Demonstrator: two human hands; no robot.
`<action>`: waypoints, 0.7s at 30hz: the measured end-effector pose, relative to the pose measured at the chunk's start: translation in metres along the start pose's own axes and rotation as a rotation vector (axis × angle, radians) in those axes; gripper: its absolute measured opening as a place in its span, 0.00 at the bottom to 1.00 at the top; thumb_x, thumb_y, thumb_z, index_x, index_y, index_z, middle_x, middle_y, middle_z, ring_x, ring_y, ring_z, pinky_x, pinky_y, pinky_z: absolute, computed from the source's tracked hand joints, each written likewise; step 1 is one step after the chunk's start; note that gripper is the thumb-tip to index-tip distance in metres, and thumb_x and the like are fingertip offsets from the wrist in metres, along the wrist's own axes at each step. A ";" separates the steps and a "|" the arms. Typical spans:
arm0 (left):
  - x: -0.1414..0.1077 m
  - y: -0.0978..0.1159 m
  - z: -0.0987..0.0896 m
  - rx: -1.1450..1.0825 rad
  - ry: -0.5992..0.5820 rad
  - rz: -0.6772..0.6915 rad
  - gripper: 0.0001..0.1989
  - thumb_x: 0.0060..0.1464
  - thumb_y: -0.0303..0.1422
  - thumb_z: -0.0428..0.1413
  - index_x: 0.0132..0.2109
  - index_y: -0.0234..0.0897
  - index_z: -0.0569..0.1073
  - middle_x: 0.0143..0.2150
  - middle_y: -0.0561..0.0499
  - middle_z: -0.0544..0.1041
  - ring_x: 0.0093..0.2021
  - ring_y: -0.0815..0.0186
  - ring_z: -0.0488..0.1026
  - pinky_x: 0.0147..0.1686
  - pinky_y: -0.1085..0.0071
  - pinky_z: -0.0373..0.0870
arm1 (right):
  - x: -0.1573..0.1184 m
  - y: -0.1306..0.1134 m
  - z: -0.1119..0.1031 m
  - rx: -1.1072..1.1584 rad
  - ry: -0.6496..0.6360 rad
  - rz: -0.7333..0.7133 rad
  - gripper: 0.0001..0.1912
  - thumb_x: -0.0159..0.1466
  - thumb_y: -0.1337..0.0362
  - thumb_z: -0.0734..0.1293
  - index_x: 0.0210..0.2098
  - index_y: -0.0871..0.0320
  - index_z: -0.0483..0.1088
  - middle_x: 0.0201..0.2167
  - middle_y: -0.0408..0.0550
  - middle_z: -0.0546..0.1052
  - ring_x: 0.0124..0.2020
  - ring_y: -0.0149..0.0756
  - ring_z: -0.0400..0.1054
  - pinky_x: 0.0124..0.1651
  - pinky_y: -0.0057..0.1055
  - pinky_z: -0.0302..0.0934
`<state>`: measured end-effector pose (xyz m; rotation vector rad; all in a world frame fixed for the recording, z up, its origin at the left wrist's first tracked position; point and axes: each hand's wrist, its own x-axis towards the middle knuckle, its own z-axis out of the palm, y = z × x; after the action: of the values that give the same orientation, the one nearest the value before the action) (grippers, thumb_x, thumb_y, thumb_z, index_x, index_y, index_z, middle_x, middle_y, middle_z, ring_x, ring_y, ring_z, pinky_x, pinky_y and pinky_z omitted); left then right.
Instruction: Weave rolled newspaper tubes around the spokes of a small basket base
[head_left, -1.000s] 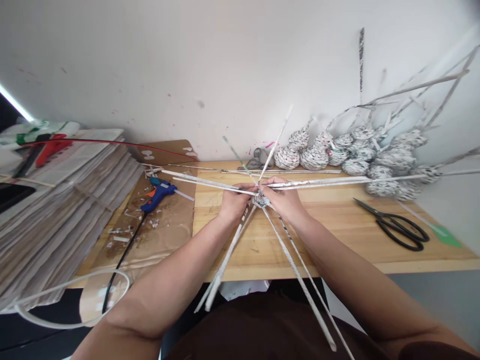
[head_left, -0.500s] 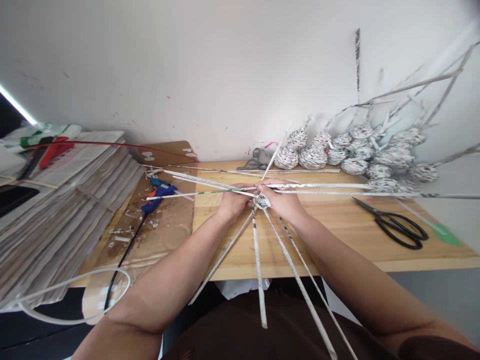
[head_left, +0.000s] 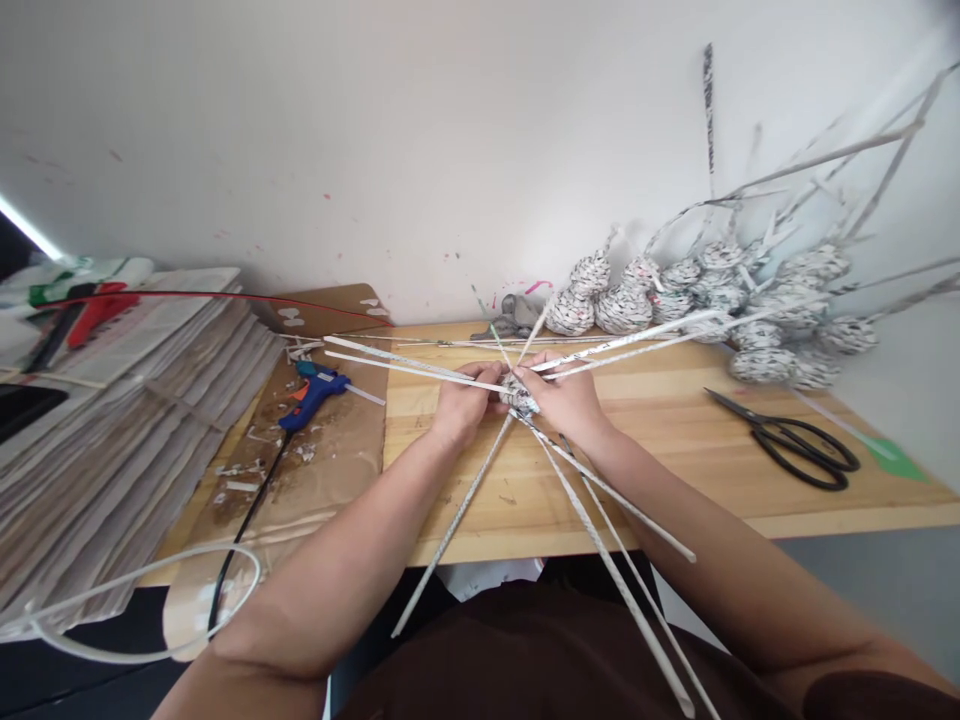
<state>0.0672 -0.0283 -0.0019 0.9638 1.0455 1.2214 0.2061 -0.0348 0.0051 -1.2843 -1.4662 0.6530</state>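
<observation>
Between my two hands is a small woven newspaper piece (head_left: pixel 519 396), with long rolled paper strips fanning out of it on all sides. My left hand (head_left: pixel 466 400) grips its left side, fingers closed around the weave and the strip bases. From the right, my right hand (head_left: pixel 562 395) pinches the weave, its thumb and fingers at the top. Several paper strips (head_left: pixel 607 540) hang down toward my lap, others point left and right, and a thin greenish one stands up at the back. The fingertips are partly hidden behind the strips.
Finished woven paper gourds (head_left: pixel 626 305) stand along the wall at the right. Black-handled scissors (head_left: pixel 795 445) lie on the wooden table (head_left: pixel 660 420). At left are a blue glue gun (head_left: pixel 315 395) on cardboard (head_left: pixel 330 460) and a tall newspaper stack (head_left: pixel 135 420).
The strips have shifted around the woven piece: one that hung straight down now slants right, and a greenish one that lay leftward now points up at the back. Both hands stay on the piece.
</observation>
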 end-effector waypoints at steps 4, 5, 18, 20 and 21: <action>0.000 0.001 -0.001 -0.022 -0.041 -0.038 0.19 0.43 0.46 0.65 0.32 0.33 0.77 0.26 0.49 0.76 0.23 0.70 0.70 0.21 0.73 0.70 | 0.000 -0.002 -0.001 0.001 -0.053 -0.010 0.06 0.59 0.61 0.67 0.27 0.55 0.71 0.27 0.47 0.78 0.30 0.39 0.72 0.36 0.36 0.66; 0.000 0.001 -0.001 -0.025 -0.050 -0.044 0.19 0.42 0.47 0.66 0.31 0.33 0.77 0.26 0.49 0.75 0.22 0.70 0.69 0.20 0.74 0.69 | 0.000 -0.003 -0.001 0.004 -0.072 -0.020 0.07 0.60 0.61 0.66 0.27 0.55 0.72 0.27 0.46 0.78 0.30 0.38 0.72 0.36 0.36 0.65; 0.003 -0.002 -0.004 -0.077 0.006 0.099 0.22 0.36 0.44 0.68 0.28 0.36 0.67 0.21 0.56 0.71 0.19 0.72 0.67 0.19 0.75 0.65 | -0.003 -0.003 0.002 -0.043 -0.073 0.025 0.08 0.58 0.59 0.66 0.26 0.56 0.70 0.24 0.45 0.76 0.26 0.36 0.70 0.31 0.32 0.62; 0.003 -0.003 -0.004 -0.057 0.015 0.101 0.22 0.37 0.44 0.68 0.29 0.37 0.66 0.21 0.56 0.72 0.18 0.71 0.67 0.19 0.75 0.65 | -0.003 -0.002 0.003 -0.049 -0.060 0.053 0.06 0.57 0.61 0.66 0.26 0.56 0.68 0.23 0.44 0.74 0.26 0.35 0.69 0.31 0.31 0.61; 0.003 -0.003 -0.004 -0.048 0.019 0.100 0.22 0.38 0.44 0.67 0.29 0.37 0.65 0.21 0.56 0.72 0.18 0.71 0.67 0.19 0.75 0.65 | -0.003 -0.001 0.004 -0.041 -0.054 0.075 0.05 0.56 0.62 0.66 0.26 0.55 0.67 0.23 0.43 0.74 0.26 0.35 0.69 0.30 0.31 0.61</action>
<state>0.0637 -0.0252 -0.0059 0.9785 0.9877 1.3343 0.2018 -0.0374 0.0038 -1.3677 -1.4876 0.7156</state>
